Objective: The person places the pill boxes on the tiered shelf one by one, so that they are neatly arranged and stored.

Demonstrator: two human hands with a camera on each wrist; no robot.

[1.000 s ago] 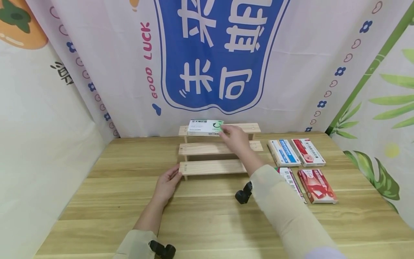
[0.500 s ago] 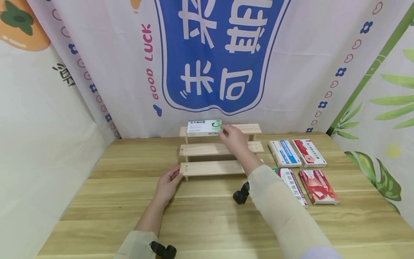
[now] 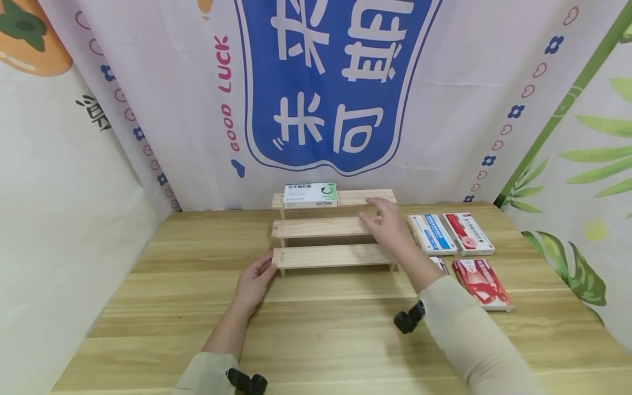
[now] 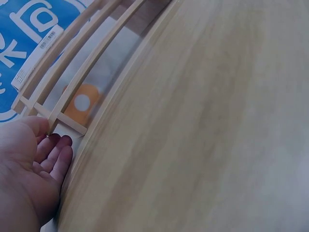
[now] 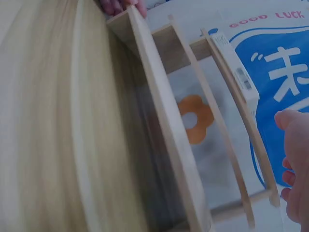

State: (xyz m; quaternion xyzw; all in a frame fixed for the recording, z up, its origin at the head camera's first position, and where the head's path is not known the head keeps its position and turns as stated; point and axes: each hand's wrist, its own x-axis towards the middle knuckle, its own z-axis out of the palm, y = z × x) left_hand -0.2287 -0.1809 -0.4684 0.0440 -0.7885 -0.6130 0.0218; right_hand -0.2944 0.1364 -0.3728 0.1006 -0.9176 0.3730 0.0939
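A three-tier wooden display rack (image 3: 326, 255) stands at the back of the table. On the left part of its top tier lies a white and green medicine box (image 3: 310, 195). My left hand (image 3: 254, 282) holds the left end of the lowest tier; in the left wrist view its thumb and fingers (image 4: 60, 157) meet at the rack's corner. My right hand (image 3: 387, 225) hovers over the right side of the rack, apart from the box, with thumb and fingers spread and nothing between them. In the right wrist view the right hand (image 5: 295, 164) shows at the right edge.
Right of the rack lie a blue and white medicine box (image 3: 432, 234), a red and white one (image 3: 468, 233) and a red one (image 3: 483, 284). Another box (image 3: 439, 264) is partly hidden by the right forearm. A printed cloth (image 3: 444, 120) hangs behind the table (image 3: 316, 334).
My right hand has let go of the white and green box and moved right, away from it. The box stays on the top tier. The left hand has kept its place.
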